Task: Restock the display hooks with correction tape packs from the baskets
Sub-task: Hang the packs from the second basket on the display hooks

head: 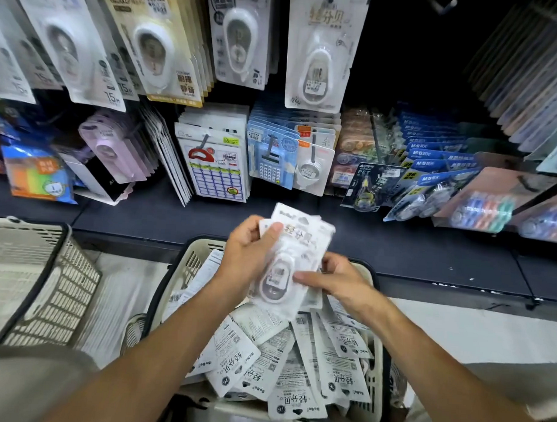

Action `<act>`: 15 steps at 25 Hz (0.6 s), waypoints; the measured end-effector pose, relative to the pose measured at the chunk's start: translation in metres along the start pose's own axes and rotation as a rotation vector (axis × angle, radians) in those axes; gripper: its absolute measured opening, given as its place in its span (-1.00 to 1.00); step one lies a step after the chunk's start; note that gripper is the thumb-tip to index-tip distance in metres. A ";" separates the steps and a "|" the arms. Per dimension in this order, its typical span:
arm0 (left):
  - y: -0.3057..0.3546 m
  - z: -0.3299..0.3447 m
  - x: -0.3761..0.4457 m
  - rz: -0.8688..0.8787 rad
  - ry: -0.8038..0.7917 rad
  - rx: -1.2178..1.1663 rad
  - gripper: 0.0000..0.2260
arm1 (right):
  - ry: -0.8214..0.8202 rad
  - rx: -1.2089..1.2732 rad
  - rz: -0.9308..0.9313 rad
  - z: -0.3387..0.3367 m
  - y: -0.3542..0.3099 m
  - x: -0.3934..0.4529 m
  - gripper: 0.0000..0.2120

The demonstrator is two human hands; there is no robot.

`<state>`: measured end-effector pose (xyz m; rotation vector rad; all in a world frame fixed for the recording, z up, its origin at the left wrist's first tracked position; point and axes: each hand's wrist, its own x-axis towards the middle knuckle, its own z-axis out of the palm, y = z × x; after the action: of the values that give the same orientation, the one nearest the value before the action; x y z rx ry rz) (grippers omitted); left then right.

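Hands meet above the middle basket, both on one small stack of correction tape packs [289, 258]: white card-backed blister packs, each with a clear bubble over an oval white-and-grey dispenser and dark printed characters on the card. The left hand [249, 251] curls around the upper left edge of the stack, thumb across the front near the printed heading. The right hand [334, 280] holds the lower right edge, thumb lying over the front beside the bubble, fingers behind the card. The stack is tilted, its top toward the shelf, and slightly blurred.

Below it sits the cream plastic slatted basket with a dark rim [187, 264], heaped with loose packs of the same kind [284, 365], most lying face down or skewed, some overhanging the near edge. A second cream slatted basket [59, 291] stands well apart at the left.

Straight above, one matching white pack hangs on its display hook [320, 51], with dark open space to its right. Other hanging blister packs [150, 45] crowd the left of that row. Between basket and hanging goods runs a dark shelf ledge [163, 219], bare along its front edge just beyond the held stack.
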<state>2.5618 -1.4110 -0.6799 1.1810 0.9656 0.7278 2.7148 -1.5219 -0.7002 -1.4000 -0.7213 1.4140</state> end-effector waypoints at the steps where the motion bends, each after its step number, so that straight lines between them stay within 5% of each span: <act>1: 0.002 0.002 -0.001 -0.106 0.054 -0.109 -0.85 | 0.016 0.098 0.013 0.009 -0.002 0.001 -0.58; 4: -0.001 -0.006 -0.007 -0.396 -0.146 -0.220 -0.69 | 0.118 0.288 0.042 0.029 -0.002 0.003 -0.69; 7: -0.009 -0.012 -0.018 -0.418 -0.270 -0.141 -0.51 | 0.148 0.149 0.091 0.018 -0.005 0.002 -0.64; 9: -0.014 -0.016 -0.019 -0.406 -0.189 -0.093 -0.47 | 0.141 -0.174 0.147 -0.003 -0.004 -0.004 -0.54; 11: -0.019 -0.027 -0.015 -0.434 -0.058 -0.066 -0.45 | -0.010 -0.805 0.282 -0.024 0.003 -0.015 -0.58; 13: -0.025 -0.041 -0.012 -0.453 0.050 -0.048 -0.50 | -0.299 -1.394 0.540 -0.029 0.024 -0.024 -0.17; 15: -0.030 -0.049 -0.014 -0.451 0.064 -0.054 -0.53 | -0.354 -1.695 0.510 -0.020 0.051 -0.037 -0.03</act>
<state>2.5110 -1.4100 -0.7106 0.8527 1.2058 0.4275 2.7175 -1.5772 -0.7357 -2.7225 -2.1968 1.3295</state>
